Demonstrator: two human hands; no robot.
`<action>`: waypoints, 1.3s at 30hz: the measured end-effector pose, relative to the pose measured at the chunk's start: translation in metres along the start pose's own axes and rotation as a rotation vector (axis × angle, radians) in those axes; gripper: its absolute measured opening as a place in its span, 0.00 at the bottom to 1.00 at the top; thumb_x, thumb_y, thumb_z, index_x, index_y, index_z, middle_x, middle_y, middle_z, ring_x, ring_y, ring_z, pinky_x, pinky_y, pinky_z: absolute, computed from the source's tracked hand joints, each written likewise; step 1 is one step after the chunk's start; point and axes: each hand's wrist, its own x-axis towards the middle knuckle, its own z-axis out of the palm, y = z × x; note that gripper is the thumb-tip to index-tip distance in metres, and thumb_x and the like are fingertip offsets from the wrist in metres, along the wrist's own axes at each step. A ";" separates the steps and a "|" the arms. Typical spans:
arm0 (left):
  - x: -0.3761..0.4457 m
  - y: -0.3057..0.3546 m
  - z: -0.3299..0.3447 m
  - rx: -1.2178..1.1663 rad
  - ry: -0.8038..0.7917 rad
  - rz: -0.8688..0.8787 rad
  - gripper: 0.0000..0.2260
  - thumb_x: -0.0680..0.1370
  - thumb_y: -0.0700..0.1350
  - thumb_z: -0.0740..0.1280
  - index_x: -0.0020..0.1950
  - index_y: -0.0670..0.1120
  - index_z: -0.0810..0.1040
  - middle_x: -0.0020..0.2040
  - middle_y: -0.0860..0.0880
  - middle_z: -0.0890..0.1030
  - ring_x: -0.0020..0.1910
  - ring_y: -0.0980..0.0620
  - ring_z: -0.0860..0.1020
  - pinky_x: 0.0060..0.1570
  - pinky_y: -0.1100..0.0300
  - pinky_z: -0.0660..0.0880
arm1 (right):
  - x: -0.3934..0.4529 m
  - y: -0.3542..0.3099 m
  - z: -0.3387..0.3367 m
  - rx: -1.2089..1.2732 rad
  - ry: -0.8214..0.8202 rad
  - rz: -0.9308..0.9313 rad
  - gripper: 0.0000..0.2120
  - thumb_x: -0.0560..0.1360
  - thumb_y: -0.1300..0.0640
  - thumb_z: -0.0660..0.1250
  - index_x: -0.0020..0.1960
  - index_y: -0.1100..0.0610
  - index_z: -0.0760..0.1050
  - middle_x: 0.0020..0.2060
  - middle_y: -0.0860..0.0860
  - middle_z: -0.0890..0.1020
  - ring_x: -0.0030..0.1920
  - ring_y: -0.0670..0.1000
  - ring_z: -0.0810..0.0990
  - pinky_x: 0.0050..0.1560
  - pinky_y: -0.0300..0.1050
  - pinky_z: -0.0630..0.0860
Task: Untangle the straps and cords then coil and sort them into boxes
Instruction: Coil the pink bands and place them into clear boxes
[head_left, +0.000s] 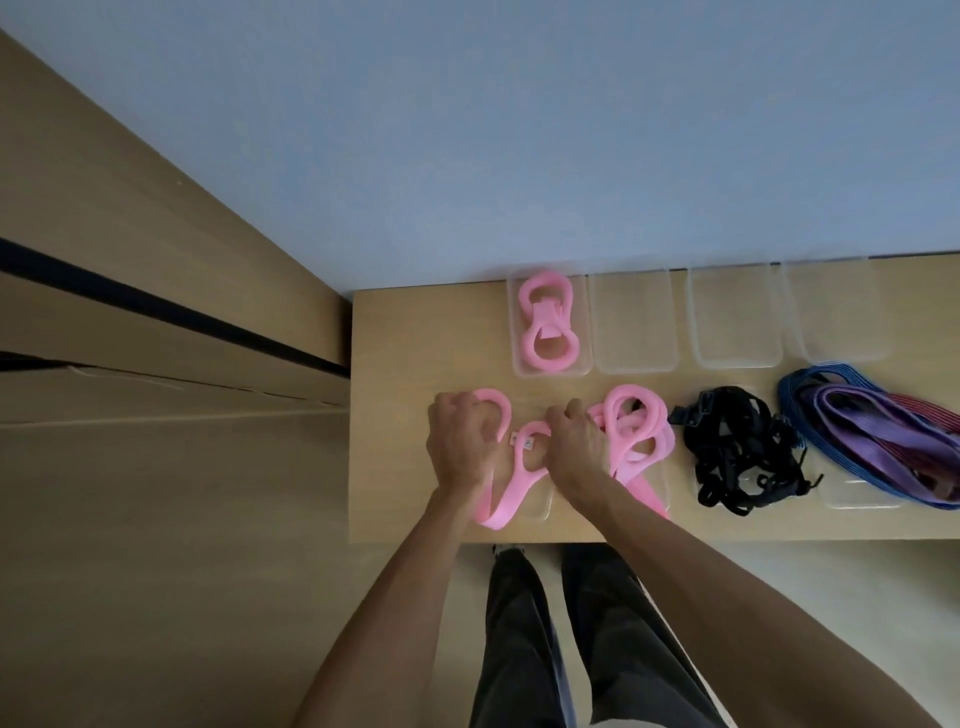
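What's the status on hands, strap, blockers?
Both hands, left and right, gripping pink strap. One coiled pink strap boxed. Black tangle untouched. Nothing blocking.

wood table (395, 332), clr boxes (634, 322), straps (737, 447)

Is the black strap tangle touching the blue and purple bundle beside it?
Cannot tell. In the head view the black strap tangle and the blue and purple bundle meet edge to edge; no clear gap or contact shows.

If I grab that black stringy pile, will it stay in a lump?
Probably not. The black cords look thin and loosely tangled, so they would likely droop and dangle. Their loops cross each other, so most would probably lift together. They look light, unlikely to roll.
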 end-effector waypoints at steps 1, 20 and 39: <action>0.002 -0.003 0.001 -0.032 0.020 -0.027 0.12 0.74 0.48 0.72 0.56 0.47 0.78 0.57 0.49 0.74 0.55 0.49 0.74 0.42 0.57 0.73 | 0.000 -0.001 -0.001 0.013 0.005 0.002 0.13 0.75 0.68 0.63 0.57 0.58 0.72 0.55 0.55 0.72 0.43 0.56 0.76 0.43 0.50 0.75; -0.007 0.040 -0.087 -1.016 -0.271 -0.264 0.08 0.60 0.34 0.63 0.32 0.43 0.65 0.29 0.45 0.67 0.31 0.47 0.67 0.29 0.59 0.62 | -0.028 -0.040 -0.097 0.730 -0.007 -0.214 0.13 0.75 0.67 0.64 0.54 0.57 0.83 0.39 0.42 0.81 0.39 0.42 0.77 0.39 0.34 0.71; -0.052 0.141 -0.267 -1.299 -0.298 0.188 0.05 0.65 0.38 0.66 0.38 0.38 0.78 0.45 0.38 0.79 0.46 0.44 0.80 0.41 0.52 0.78 | -0.099 -0.086 -0.273 1.052 0.331 -0.385 0.02 0.71 0.62 0.73 0.43 0.56 0.82 0.38 0.52 0.85 0.39 0.51 0.81 0.44 0.50 0.78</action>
